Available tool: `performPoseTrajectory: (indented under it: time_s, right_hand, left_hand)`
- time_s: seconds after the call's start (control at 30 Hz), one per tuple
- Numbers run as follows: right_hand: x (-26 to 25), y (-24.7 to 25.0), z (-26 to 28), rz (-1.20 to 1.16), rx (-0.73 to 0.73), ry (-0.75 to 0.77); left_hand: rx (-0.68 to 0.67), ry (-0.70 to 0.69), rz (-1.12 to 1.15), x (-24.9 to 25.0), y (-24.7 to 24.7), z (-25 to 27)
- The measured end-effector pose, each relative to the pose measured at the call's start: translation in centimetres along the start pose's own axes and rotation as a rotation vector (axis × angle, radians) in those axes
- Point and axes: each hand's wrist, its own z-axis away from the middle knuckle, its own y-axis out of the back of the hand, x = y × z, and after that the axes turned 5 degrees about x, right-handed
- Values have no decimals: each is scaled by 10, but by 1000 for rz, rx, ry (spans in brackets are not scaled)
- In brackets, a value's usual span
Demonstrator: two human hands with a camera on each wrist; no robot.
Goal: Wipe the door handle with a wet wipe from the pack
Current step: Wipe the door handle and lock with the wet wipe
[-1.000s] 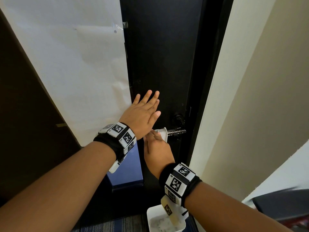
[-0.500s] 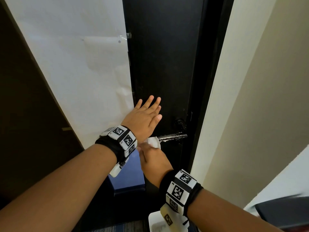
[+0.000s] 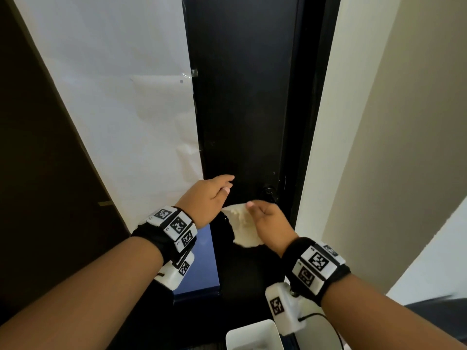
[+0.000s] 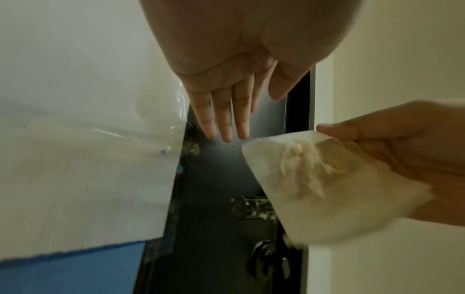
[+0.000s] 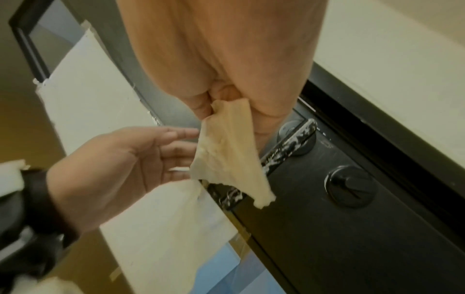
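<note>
The black door (image 3: 242, 97) carries a dark lever handle (image 5: 289, 147) flecked with white streaks; it also shows as the handle (image 4: 251, 206), and the head view hides it. My right hand (image 3: 265, 218) pinches a crumpled white wet wipe (image 3: 243, 227) between thumb and fingers. The wipe (image 5: 229, 159) hangs in front of the lever's middle; I cannot tell whether it touches. My left hand (image 3: 222, 188) holds nothing, its fingers (image 4: 226, 123) straight, just left of the wipe (image 4: 314, 189). The pack is not in view.
A round lock knob (image 5: 352, 187) sits next to the handle. White paper (image 3: 126, 97) is taped left of the door, with a blue panel (image 3: 202, 261) below it. A cream wall (image 3: 379, 147) stands to the right. A white container (image 3: 252, 334) sits below my right wrist.
My right hand has pulled the wipe back off the handle's end toward me. My left hand has left its flat place on the door and dropped toward the wipe.
</note>
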Motion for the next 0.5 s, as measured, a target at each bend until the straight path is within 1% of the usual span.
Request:
performPoseTrajectory:
  time_s: [0.1,0.2,0.33,0.43,0.5]
  right_hand:
    - [-9,15,-4,-72,84,-29]
    - [-15,25,-9,-202,136,-124]
    - [-22,31,-11,-362,181,-195]
    - [-28,35,-10,-465,166,-184]
    - [-31,35,-10,-506,154,-174]
  left_hand:
    - [83,104,159,6,-3,2]
    - [128,217,311,11,-8,4]
    - [85,296,432,16,-16,6]
    - [33,332,551,26,-19,7]
    - [28,347,598,32,-20,8]
